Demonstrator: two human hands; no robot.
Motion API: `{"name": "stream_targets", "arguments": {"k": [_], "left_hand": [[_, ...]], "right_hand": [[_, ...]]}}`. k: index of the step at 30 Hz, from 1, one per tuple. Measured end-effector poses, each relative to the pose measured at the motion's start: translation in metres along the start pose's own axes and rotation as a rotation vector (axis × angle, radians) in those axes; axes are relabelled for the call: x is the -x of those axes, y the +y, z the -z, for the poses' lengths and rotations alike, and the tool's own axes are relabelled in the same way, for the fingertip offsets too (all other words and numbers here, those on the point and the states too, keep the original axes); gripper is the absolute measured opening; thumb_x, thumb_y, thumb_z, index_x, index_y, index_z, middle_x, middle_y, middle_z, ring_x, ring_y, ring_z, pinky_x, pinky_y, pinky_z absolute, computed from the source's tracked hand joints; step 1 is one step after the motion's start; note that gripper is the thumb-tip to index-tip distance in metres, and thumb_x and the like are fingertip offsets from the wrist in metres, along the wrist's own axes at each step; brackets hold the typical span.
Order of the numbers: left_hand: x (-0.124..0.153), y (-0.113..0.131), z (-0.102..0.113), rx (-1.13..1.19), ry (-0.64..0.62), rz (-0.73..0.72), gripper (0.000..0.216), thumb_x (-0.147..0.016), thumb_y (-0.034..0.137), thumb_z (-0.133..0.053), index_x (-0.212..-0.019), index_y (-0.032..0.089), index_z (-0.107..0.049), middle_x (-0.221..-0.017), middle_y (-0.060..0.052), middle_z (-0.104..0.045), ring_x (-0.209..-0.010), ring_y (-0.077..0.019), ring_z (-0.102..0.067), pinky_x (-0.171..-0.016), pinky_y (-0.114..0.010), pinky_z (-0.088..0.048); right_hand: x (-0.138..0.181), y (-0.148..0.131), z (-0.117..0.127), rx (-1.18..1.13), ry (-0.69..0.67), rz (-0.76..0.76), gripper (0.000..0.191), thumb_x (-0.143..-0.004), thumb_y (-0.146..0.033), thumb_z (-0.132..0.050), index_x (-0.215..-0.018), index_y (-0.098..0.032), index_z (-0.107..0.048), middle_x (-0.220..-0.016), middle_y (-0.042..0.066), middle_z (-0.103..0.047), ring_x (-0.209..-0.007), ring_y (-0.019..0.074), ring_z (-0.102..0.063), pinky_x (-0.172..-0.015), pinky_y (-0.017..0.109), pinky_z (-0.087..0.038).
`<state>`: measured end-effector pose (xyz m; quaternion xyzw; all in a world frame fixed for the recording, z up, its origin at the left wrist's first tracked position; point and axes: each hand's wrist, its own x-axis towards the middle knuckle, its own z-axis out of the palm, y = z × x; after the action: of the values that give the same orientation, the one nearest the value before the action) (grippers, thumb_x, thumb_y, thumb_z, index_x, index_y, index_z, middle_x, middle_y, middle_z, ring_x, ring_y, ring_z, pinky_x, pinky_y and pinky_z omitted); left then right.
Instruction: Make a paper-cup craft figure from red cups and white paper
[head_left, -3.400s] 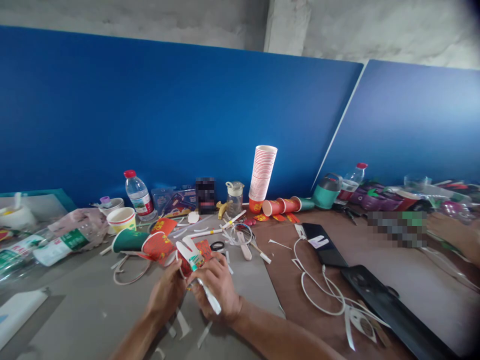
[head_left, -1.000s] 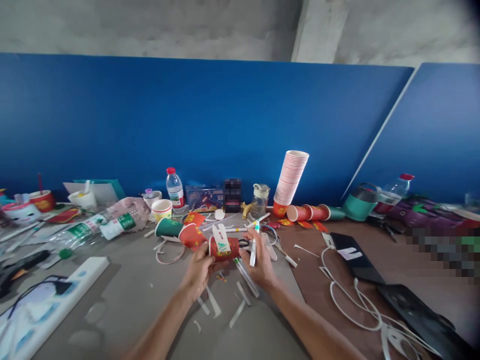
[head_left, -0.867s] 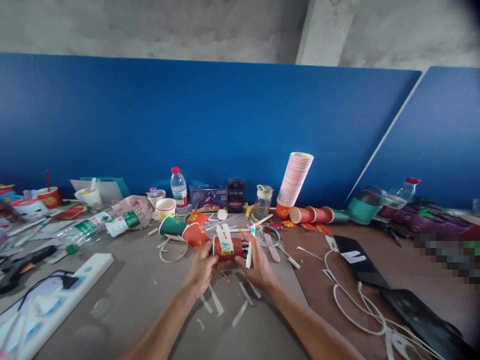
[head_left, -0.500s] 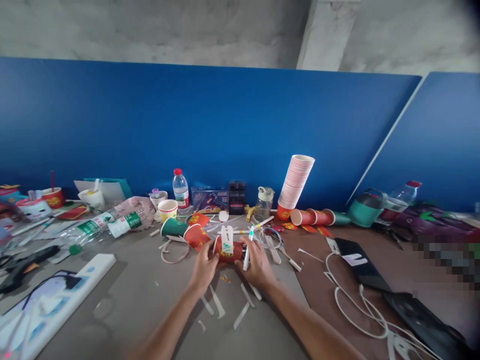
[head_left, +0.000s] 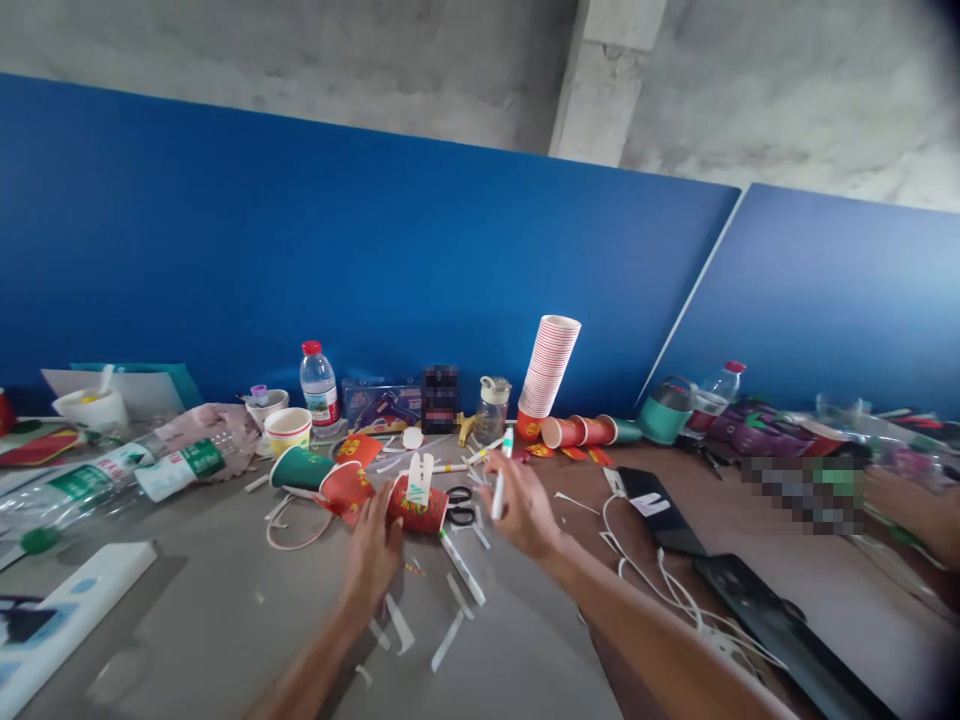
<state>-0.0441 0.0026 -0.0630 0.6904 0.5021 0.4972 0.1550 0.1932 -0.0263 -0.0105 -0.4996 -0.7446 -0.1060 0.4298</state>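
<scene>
My left hand (head_left: 377, 548) rests on the grey table with its fingers closed against a red paper cup (head_left: 418, 505) that has two white paper strips sticking up like ears. My right hand (head_left: 523, 505) is lifted to the right of the cup, apart from it, and pinches a white marker with a green tip (head_left: 501, 473) held upright. Black scissors (head_left: 459, 505) lie just behind the cup. White paper strips (head_left: 457, 600) lie on the table in front of my hands.
A green cup (head_left: 300, 468) and a cut red cup (head_left: 345, 485) lie left of the held cup. A tall stack of red cups (head_left: 550, 372), water bottles (head_left: 318, 386), a jar and a teal flask (head_left: 664, 410) line the blue wall. Phones (head_left: 660, 500) and white cables lie right. Another person's hand (head_left: 907, 505) shows far right.
My right hand has come off the red cup and lifted away to the right with the marker. My left hand still holds the cup on the table. The view has shifted.
</scene>
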Motion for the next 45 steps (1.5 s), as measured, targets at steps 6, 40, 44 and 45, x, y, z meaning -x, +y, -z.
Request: {"name": "stream_targets", "arguments": {"k": [6,40,44,45], "left_hand": [[0.001,0.009,0.005,-0.134,0.003,-0.135,0.039,-0.082,0.018,-0.044,-0.119,0.017,-0.056,-0.12,-0.014,-0.057,-0.114,-0.0275,-0.053,-0.097,-0.046,-0.043],[0.004,0.023,0.016,-0.314,0.09,-0.313,0.043,-0.086,0.027,-0.044,-0.129,0.021,-0.044,-0.12,-0.015,-0.056,-0.114,-0.03,-0.05,-0.095,-0.048,-0.04],[0.005,0.019,0.013,-0.28,0.069,-0.291,0.045,-0.086,0.029,-0.047,-0.13,0.021,-0.045,-0.127,-0.016,-0.052,-0.119,-0.0311,-0.047,-0.098,-0.049,-0.038],[0.005,0.018,0.013,-0.267,0.065,-0.297,0.045,-0.086,0.029,-0.047,-0.13,0.021,-0.044,-0.129,-0.016,-0.05,-0.121,-0.0312,-0.046,-0.099,-0.05,-0.037]], "right_hand": [[-0.004,0.109,0.054,0.433,0.085,-0.386,0.049,-0.08,-0.023,-0.051,-0.128,-0.015,-0.042,-0.11,0.015,-0.062,-0.1,0.0312,-0.056,-0.082,0.042,-0.044],[-0.023,0.24,0.125,0.611,-0.432,0.004,0.053,-0.077,-0.022,-0.056,-0.129,-0.017,-0.047,-0.128,0.015,-0.054,-0.116,0.0269,-0.049,-0.098,0.04,-0.035],[-0.03,0.212,0.145,0.535,-0.36,-0.007,0.054,-0.08,-0.032,-0.058,-0.13,-0.018,-0.045,-0.13,0.014,-0.053,-0.119,0.0284,-0.048,-0.1,0.041,-0.036],[-0.032,0.204,0.148,0.509,-0.319,-0.026,0.054,-0.079,-0.033,-0.058,-0.13,-0.018,-0.045,-0.13,0.014,-0.053,-0.119,0.0288,-0.048,-0.1,0.042,-0.036]]}}
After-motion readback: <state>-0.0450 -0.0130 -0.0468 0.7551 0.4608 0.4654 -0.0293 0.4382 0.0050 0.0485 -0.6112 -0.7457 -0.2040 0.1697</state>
